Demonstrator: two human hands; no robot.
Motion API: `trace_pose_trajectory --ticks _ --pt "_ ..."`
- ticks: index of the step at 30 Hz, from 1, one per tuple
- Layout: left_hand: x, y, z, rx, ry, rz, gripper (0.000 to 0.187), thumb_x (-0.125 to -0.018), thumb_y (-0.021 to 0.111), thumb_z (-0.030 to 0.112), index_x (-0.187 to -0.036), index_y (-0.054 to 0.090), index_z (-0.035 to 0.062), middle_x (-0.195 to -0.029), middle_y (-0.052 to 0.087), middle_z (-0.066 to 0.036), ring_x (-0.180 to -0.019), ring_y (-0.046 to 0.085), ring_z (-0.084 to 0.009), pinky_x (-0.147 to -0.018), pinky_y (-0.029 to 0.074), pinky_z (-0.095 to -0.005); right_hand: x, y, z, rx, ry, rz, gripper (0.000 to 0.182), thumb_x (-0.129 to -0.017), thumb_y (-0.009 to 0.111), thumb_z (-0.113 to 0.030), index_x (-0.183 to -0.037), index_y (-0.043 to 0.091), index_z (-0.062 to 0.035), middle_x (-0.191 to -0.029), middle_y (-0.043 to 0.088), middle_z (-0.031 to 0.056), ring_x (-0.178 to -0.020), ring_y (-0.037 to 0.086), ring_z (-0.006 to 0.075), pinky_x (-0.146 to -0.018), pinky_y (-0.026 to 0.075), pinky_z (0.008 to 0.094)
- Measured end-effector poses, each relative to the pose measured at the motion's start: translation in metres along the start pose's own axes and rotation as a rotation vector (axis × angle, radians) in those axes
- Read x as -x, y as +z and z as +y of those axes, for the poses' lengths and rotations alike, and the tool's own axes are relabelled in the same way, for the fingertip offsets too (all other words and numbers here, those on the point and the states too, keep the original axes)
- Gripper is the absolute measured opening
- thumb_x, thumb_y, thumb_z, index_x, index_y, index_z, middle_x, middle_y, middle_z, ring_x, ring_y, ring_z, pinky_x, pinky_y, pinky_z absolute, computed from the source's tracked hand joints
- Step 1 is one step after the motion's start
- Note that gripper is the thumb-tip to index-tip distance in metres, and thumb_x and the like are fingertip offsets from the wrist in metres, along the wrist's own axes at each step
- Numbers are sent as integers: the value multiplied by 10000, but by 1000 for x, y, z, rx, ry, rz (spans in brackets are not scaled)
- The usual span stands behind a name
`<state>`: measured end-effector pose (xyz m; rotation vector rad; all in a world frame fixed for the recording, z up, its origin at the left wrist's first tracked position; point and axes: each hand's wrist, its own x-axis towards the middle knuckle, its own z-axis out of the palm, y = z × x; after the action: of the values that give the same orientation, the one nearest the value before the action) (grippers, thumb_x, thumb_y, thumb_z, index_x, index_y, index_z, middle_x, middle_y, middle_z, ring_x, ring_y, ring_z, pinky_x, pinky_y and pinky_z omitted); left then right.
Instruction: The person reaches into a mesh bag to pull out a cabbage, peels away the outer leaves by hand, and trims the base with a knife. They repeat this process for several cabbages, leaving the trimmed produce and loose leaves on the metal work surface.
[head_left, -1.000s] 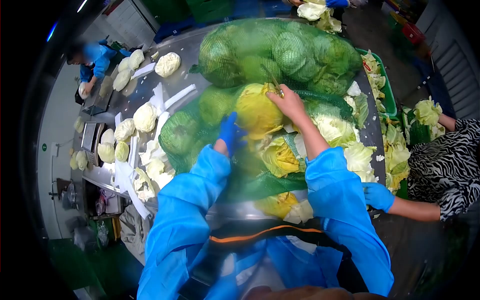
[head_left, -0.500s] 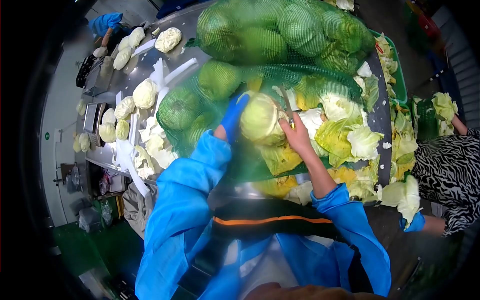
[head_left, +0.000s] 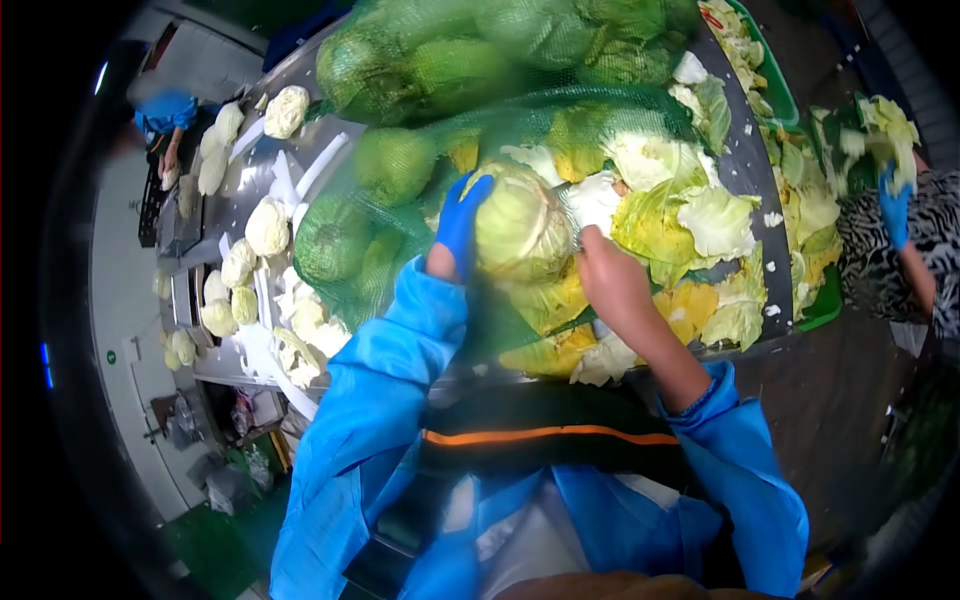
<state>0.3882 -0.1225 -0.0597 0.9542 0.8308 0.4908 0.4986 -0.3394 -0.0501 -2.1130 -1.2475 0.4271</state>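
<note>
A pale green cabbage (head_left: 518,225) sits in front of me on the green mesh netting, its cut end turned to the right. My left hand (head_left: 460,222), in a blue glove, grips the cabbage's left side with the thumb spread over it. Bare and closed, my right hand (head_left: 612,275) is wrapped round a knife (head_left: 574,220), whose narrow blade points up and away close to the cabbage's right side. Loose yellow and white leaves (head_left: 660,225) lie to the right of that hand. Whole cabbages (head_left: 335,235) show through the netting on the left.
Another full mesh sack (head_left: 500,55) lies at the back. Trimmed cabbages (head_left: 267,228) and white strips stand at left. Green crates (head_left: 770,70) of leaves line the right edge, where a person's blue-gloved hand (head_left: 895,205) holds leaves. Another person (head_left: 168,115) is at far left.
My right hand has drawn back toward me and slightly right with the knife. My left hand still holds the cabbage. The view has shifted, and the co-worker's gloved hand on the right has risen.
</note>
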Motion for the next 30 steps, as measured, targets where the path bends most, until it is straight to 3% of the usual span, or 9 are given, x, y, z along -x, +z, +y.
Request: trace_pose_trajectory --ticks 7,8,12,16,19,20,24,27,30 --pt "-17 1 2 -16 -85 -34 390 -885 655 278 -1171 601 19 -1083 643 -95 -988 622 -195 -846 510 -320 -31 19 13 140 -14 -88 175 -825 513 -3 -977 429 7 -686 597 213 -658 608 418 -570 486 492" --pt "-23 -4 2 59 -123 -92 525 -876 672 294 -1283 515 2 -1130 620 -125 -984 621 -212 -853 515 -335 -35 21 17 132 -38 -90 181 -820 511 3 -980 426 8 -685 601 215 -660 614 417 -572 490 491" --pt "1 24 19 -209 179 215 804 -855 709 330 -1454 279 9 -1284 502 -216 -1023 601 -287 -871 521 -362 -45 2 1 170 -67 -122 173 -826 485 16 -986 420 15 -717 619 229 -695 630 418 -592 503 485" --pt "18 27 -8 -957 602 221 1021 -558 888 383 -1394 409 44 -1274 500 -251 -1210 484 -365 -1062 359 -448 -52 -1 -2 250 47 -210 191 -823 484 20 -1000 412 14 -742 630 238 -726 636 424 -622 512 484" --pt "-14 30 13 -988 507 112 910 -569 880 376 -1315 495 23 -1242 553 -228 -1164 534 -336 -1028 406 -416 -62 11 14 204 14 -191 208 -825 482 20 -1018 405 16 -762 637 247 -747 639 430 -642 513 491" --pt "-8 47 43 -837 354 20 850 -576 878 391 -1260 545 13 -1205 602 -205 -1116 580 -305 -977 454 -397 -70 13 19 180 -36 -151 213 -826 480 20 -1025 403 17 -769 639 251 -754 639 432 -648 512 495" --pt "-40 26 31 -916 445 11 803 -597 872 411 -1223 582 0 -1098 660 -193 -1015 642 -281 -883 509 -388 -71 8 8 131 23 -213 208 -841 451 11 -1042 403 27 -782 638 265 -767 638 437 -657 498 519" --pt "-50 34 39 -935 355 -55 775 -608 859 428 -1195 600 -6 -1063 674 -193 -983 657 -288 -868 519 -391 -70 18 20 104 42 -193 204 -843 452 2 -1041 407 15 -763 633 265 -760 635 441 -656 501 514" --pt "-80 47 37 -1098 338 -36 730 -622 835 451 -1152 628 -6 -1068 673 -216 -991 659 -306 -859 523 -396 -72 23 48 37 -61 -91 275 -900 438 -74 -1151 429 40 -880 627 279 -855 623 444 -724 503 506"
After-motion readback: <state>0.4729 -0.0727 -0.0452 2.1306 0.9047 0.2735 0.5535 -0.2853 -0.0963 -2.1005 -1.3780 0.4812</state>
